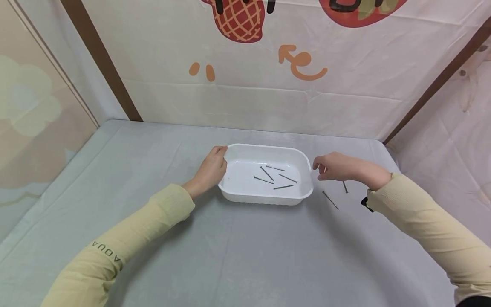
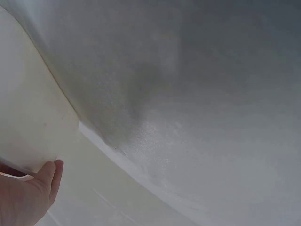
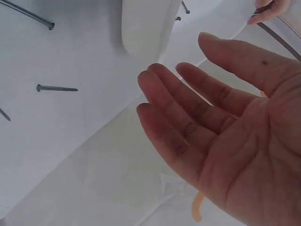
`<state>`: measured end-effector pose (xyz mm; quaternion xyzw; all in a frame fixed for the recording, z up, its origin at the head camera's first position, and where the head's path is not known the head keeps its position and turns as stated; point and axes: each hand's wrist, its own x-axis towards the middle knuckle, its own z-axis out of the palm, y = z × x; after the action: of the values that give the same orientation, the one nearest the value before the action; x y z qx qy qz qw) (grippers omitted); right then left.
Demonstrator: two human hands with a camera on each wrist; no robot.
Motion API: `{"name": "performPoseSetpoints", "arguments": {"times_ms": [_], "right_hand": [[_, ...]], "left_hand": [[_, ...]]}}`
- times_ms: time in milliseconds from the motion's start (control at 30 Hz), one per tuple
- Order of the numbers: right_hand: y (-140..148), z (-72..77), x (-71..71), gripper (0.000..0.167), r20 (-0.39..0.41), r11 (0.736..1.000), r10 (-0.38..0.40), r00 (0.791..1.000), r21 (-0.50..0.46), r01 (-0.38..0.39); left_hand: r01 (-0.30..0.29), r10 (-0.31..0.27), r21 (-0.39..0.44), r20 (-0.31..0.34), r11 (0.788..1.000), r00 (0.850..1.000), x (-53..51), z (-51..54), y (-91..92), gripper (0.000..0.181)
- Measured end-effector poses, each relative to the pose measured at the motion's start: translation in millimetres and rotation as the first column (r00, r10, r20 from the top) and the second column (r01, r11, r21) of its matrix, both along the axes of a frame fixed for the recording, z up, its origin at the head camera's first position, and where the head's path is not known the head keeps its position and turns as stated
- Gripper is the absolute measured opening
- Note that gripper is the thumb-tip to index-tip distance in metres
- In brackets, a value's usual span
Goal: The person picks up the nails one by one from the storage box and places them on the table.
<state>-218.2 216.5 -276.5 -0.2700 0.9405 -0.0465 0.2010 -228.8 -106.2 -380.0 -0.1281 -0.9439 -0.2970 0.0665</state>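
A white plastic tray (image 1: 264,198) rests on the grey table with several nails (image 1: 263,180) scattered over its bottom. My left hand (image 1: 212,170) grips the tray's left rim; in the left wrist view only part of that hand (image 2: 30,195) shows at the lower left. Just off the tray's right end, my right hand (image 1: 337,166) hovers with nothing in it. Its palm and loosely bent fingers (image 3: 176,141) face the camera in the right wrist view. Below the right hand, a loose nail (image 1: 330,199) lies on the table, and another nail (image 1: 345,186) is near the wrist.
The grey tabletop (image 1: 245,251) spreads around the tray. A printed white curtain (image 1: 249,106) hangs behind it, between brown poles (image 1: 100,59). In the right wrist view, three nails lie on the table, one nail (image 3: 56,88) in full view.
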Motion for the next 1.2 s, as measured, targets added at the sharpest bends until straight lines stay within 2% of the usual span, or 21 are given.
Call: {"name": "performPoseSetpoints", "arguments": {"times_ms": [167, 500, 1200], "right_hand": [[-4.9, 0.4, -0.5, 0.026, -0.024, 1.0, 0.004, 1.0, -0.015, -0.004], [-17.1, 2.0, -2.0, 0.022, -0.09, 0.996, 0.076, 0.993, -0.041, -0.08], [-43.3, 1.6, -7.8, 0.02, -0.123, 0.975, 0.192, 0.974, -0.086, -0.203]], "left_hand": [[-0.005, 0.005, -0.003, -0.001, 1.0, 1.0, 0.2, 0.3, 0.9, 0.044], [0.009, -0.009, 0.006, -0.01, 1.0, 1.0, 0.5, 0.8, -0.9, 0.044], [0.005, -0.005, 0.001, -0.011, 1.0, 1.0, 1.0, 0.6, 0.3, 0.044]]}}
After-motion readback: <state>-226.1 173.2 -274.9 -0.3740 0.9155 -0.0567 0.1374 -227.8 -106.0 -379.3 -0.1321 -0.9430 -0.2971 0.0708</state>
